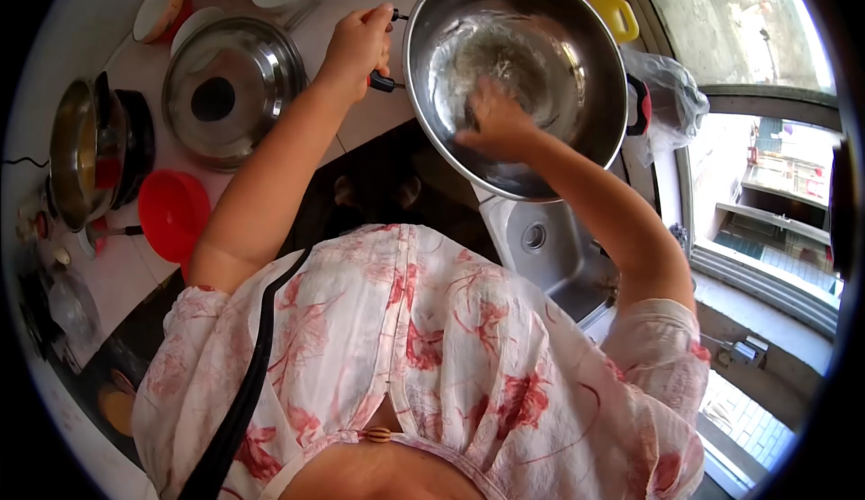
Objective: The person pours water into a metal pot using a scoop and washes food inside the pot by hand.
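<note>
A large stainless steel wok [441,131] with black side handles is at the upper middle, tilted so its inside faces me. My left hand [354,50] is closed around the handle on its left side. Inside the bowl, my right hand [496,122] is low against the shiny wall, its fingers smeared by motion. Whether that hand holds anything cannot be made out. The wok's bottom has a greyish, wet-looking patch. Below the wok's lower edge, part of a steel sink [563,239] with a drain shows.
A steel lid [257,108] with a black knob lies on the counter at left. Near it are a red plastic dipper [173,216] and a steel pan [74,153]. A yellow jug [608,4] and a clear plastic bag [676,104] stand by the window at right.
</note>
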Tool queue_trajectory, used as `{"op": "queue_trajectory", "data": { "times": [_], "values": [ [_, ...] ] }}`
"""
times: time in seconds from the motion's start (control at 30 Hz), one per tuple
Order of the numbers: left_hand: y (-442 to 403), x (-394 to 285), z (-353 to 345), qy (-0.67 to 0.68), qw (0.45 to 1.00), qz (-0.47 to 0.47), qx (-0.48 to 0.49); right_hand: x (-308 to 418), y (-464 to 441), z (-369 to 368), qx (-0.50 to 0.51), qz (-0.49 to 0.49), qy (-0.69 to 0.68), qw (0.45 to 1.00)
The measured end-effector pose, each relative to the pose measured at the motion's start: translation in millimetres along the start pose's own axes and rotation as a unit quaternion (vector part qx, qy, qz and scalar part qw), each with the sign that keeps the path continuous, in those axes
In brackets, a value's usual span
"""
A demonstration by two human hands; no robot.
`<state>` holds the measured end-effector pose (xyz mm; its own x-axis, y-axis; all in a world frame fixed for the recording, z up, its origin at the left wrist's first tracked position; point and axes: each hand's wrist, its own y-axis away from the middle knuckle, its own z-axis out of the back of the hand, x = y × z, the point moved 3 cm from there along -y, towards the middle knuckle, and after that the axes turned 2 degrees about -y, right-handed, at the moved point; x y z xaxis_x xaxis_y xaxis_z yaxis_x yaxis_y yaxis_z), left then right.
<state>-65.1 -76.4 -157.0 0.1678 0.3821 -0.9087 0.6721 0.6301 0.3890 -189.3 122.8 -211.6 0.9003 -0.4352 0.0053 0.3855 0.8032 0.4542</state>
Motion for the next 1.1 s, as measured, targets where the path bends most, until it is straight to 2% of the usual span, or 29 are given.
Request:
{"op": "queue_trajectory", "data": {
  "times": [0.07,0.13,0.2,0.23,0.33,0.37,0.4,0.47,0.53,0.6,0.63,0.73,0.8,0.87,0.9,1.0,1.03,1.1],
  "values": [
    [-1,0,-3,0.005,1.000,-0.005,-0.002,15,25,-5,0.091,0.105,-0.048,0.989],
    [-2,1,0,0.001,1.000,0.002,0.008,4,19,3,0.087,0.111,-0.049,0.989],
    [-2,2,-1,-0.004,1.000,0.002,0.014,-17,-4,8,-0.028,0.000,-0.033,0.999],
    [-3,1,0,-0.011,1.000,-0.001,0.016,-27,-20,11,-0.096,-0.007,0.002,0.995],
    [-2,2,1,-0.002,1.000,0.001,0.007,-17,-20,5,-0.086,-0.006,-0.029,0.996],
    [-2,2,0,-0.002,1.000,0.001,0.008,-11,-8,2,-0.008,0.008,-0.047,0.999],
    [-2,2,0,0.001,1.000,-0.002,0.008,-3,6,1,-0.006,0.008,-0.047,0.999],
    [-2,3,1,0.007,1.000,-0.005,0.007,13,23,-3,0.059,0.110,-0.032,0.992],
    [-3,3,1,0.002,1.000,-0.009,0.029,2,13,-1,0.072,0.101,-0.021,0.992],
    [-3,4,0,-0.008,1.000,-0.007,0.024,-7,1,6,-0.011,0.064,-0.006,0.998],
    [-4,3,0,-0.016,1.000,-0.006,0.017,-11,-12,5,-0.088,0.058,-0.016,0.994],
    [-3,1,0,-0.020,1.000,-0.002,0.018,-4,-33,-2,-0.153,0.004,-0.026,0.988],
    [-2,4,0,-0.017,1.000,-0.001,0.018,2,-20,3,-0.136,0.004,-0.019,0.991],
    [-3,2,2,-0.017,1.000,-0.003,0.017,22,3,5,0.015,0.118,-0.020,0.993],
    [-2,1,2,-0.018,1.000,-0.003,0.018,25,11,1,0.031,0.139,-0.027,0.989],
    [-3,1,0,-0.017,1.000,-0.005,0.019,11,-2,6,-0.001,0.119,-0.051,0.992],
    [-3,1,0,-0.020,1.000,-0.004,0.019,5,-13,8,-0.072,0.097,-0.002,0.993],
    [-3,1,1,-0.017,1.000,-0.004,0.018,0,-27,10,-0.103,0.087,0.007,0.991]
  ]
}}
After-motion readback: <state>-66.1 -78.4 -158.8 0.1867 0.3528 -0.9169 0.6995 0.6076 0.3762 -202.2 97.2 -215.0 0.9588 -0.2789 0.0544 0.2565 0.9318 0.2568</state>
